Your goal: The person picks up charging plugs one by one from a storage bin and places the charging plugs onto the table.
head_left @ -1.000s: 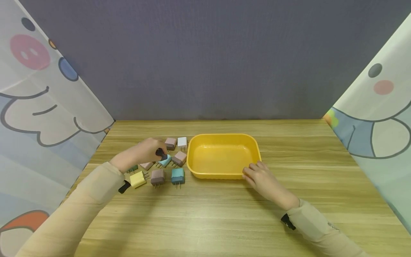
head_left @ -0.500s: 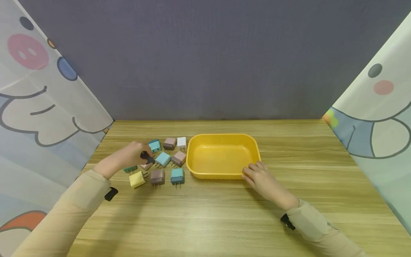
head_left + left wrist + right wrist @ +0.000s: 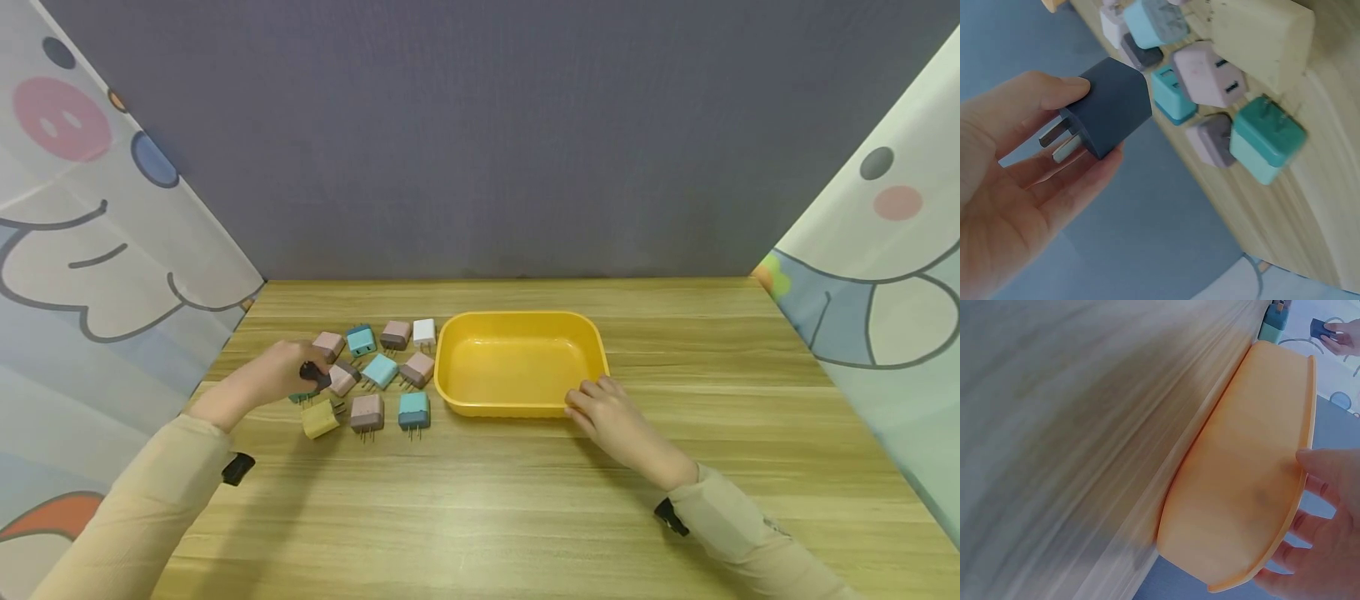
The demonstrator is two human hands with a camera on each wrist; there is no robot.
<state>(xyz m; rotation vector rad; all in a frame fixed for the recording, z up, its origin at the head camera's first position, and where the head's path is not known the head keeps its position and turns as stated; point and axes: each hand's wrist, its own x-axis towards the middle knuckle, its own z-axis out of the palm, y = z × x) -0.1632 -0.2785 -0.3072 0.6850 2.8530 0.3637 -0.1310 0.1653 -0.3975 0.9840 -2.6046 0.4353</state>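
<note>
My left hand [image 3: 273, 375] pinches a black charger plug [image 3: 1113, 103] between thumb and fingers, its two metal prongs facing back toward the palm. It hovers over the left side of a group of chargers. Beneath and beside it lie a yellow charger [image 3: 321, 419], a pink and brown charger [image 3: 367, 412] and a light blue charger [image 3: 380, 371]. On the other side, my right hand [image 3: 618, 425] grips the near right corner of a yellow plastic tray [image 3: 517, 411], thumb outside and fingers over the rim, as the right wrist view shows.
A teal charger [image 3: 414, 410] and a white charger [image 3: 424, 332] lie close to the tray's left end. Several more pink, blue and green ones fill the group. Behind the wooden table [image 3: 675, 333] stands a grey wall [image 3: 510, 150], with cartoon-printed curtains [image 3: 90, 233] at both sides.
My left hand has moved left with the black charger, uncovering blue and pink chargers at the back of the group. My right hand stays on the tray's corner.
</note>
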